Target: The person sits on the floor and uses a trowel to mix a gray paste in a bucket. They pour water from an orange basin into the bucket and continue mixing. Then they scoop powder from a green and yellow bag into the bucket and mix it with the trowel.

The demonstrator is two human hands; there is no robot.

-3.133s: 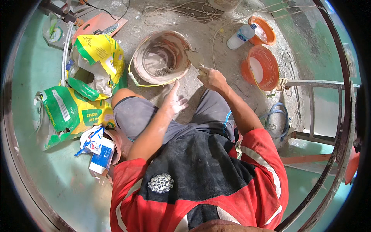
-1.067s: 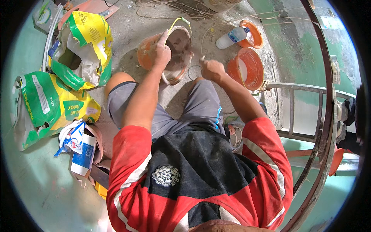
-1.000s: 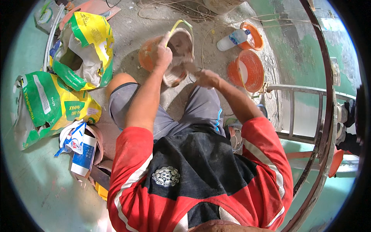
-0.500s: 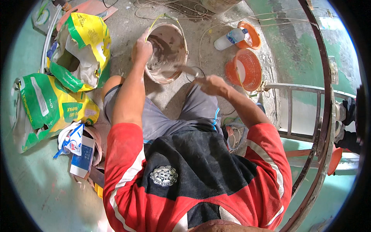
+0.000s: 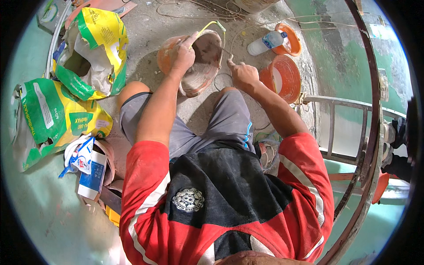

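Observation:
I squat over a dirty orange bucket coated in grey mortar, tilted on the concrete floor between my knees. My left hand grips the bucket's near rim. My right hand is closed on the handle of a thin metal tool whose end reaches into the bucket. A yellow-green wire handle arches over the bucket's far edge.
Two green-and-yellow sacks lie open at my left, with a blue-white carton below them. Two orange tubs and a plastic bottle stand at the right. A metal ladder frame runs along the right.
The bucket was pulled closer and tipped. My left hand moved from my knee onto its rim; my right hand brought the tool into the bucket.

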